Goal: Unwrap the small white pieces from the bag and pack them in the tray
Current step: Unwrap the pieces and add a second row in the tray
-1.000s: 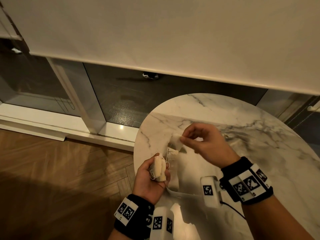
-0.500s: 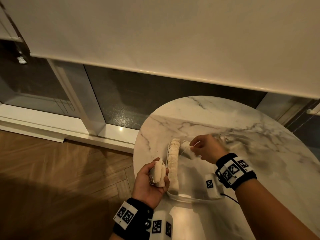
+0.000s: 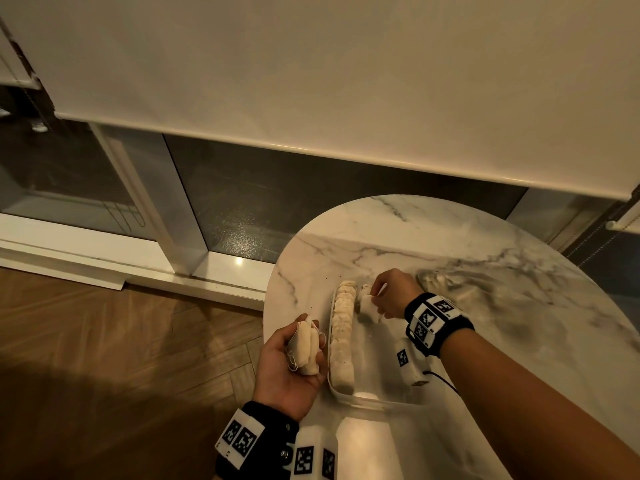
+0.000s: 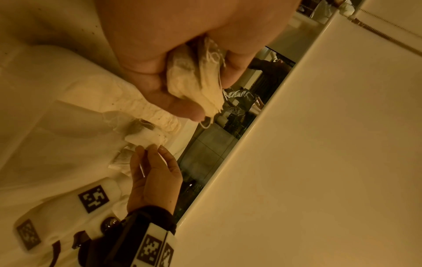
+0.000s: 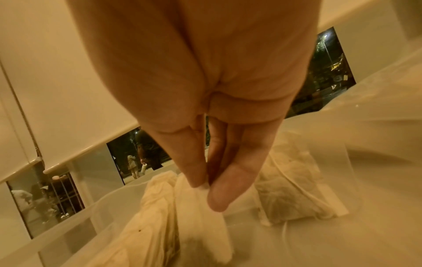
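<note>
A round marble table (image 3: 485, 271) stands before a window with a cream roller blind (image 3: 311, 81) drawn most of the way down, and herringbone wood floor (image 3: 121, 341) spreads beyond the table's left edge. On the table sits your landmark, a clear plastic tray (image 3: 367, 398), its near rim catching a bright glare.

Along the tray's left wall runs a row of small white pieces (image 3: 343, 334) packed side by side from the near end to the far end; the wrist views show them as soft, crinkled pouches (image 5: 155, 216), some with dark flecks inside.

Your right hand (image 3: 391, 294) reaches into the tray's far end, just right of the row. Its thumb and fingertips (image 5: 198, 178) are pinched together on the top edge of one white piece (image 5: 200, 225), which stands upright against the row. Another pouch (image 5: 294, 196) sits a little further right in the tray.

Your left hand (image 3: 287, 362) hovers just outside the tray's left wall, off the table edge and above the floor. Its palm faces up and its fingers curl round a small bundle of white pieces (image 3: 306, 344) with thin strings (image 4: 212, 54) trailing from them. The bundle is apart from the tray
</note>
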